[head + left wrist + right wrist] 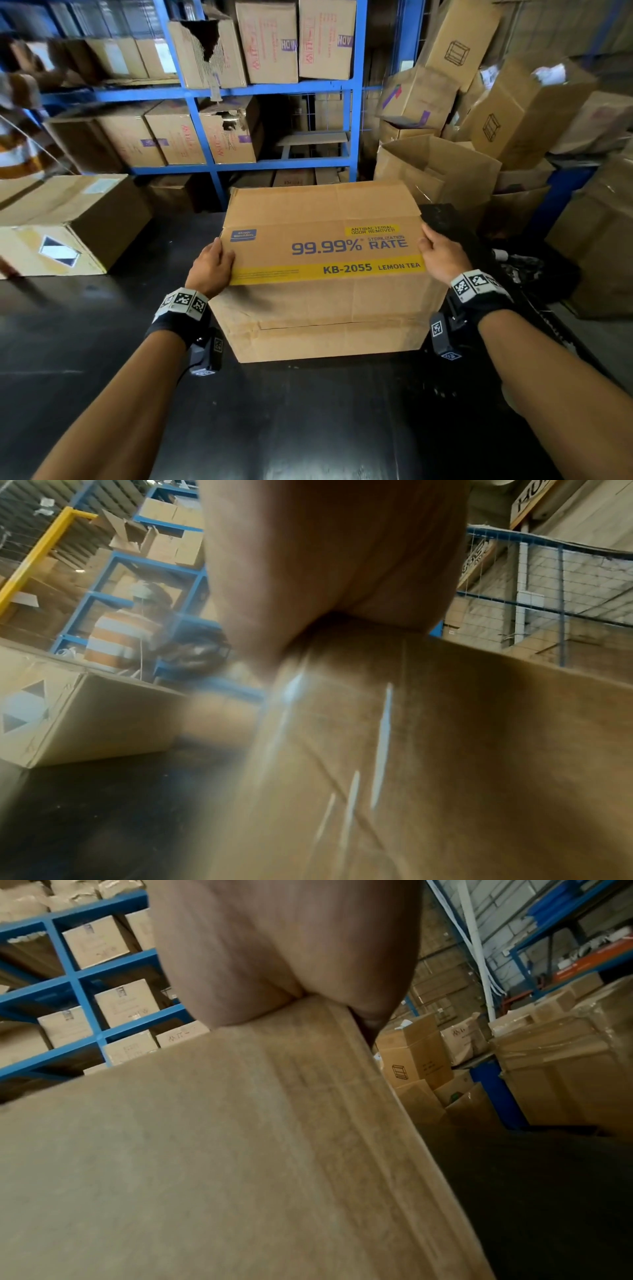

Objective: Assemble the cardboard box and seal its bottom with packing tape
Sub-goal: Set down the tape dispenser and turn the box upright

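Observation:
A brown cardboard box (pixel 325 246) printed "99.99% RATE" and "KB-2055 LEMON TEA" stands in the middle of the black table (pixel 291 411). Its printed panel tilts up toward me over the plain front wall. My left hand (pixel 212 263) grips the panel's left edge, thumb on top. My right hand (pixel 440 255) grips the right edge. In the left wrist view my left hand (pixel 325 561) presses on the blurred box (pixel 445 750). In the right wrist view my right hand (pixel 274 947) wraps the box's edge (pixel 205 1150), its fingers hidden behind the cardboard.
A closed box (pixel 68 222) lies on the table's left side. Blue shelving (pixel 191 92) full of cartons stands behind. Open and stacked boxes (pixel 438 168) crowd the right. A dark bundle (pixel 520 267) sits right of my hand. A person in a striped shirt (pixel 120 639) stands at the left.

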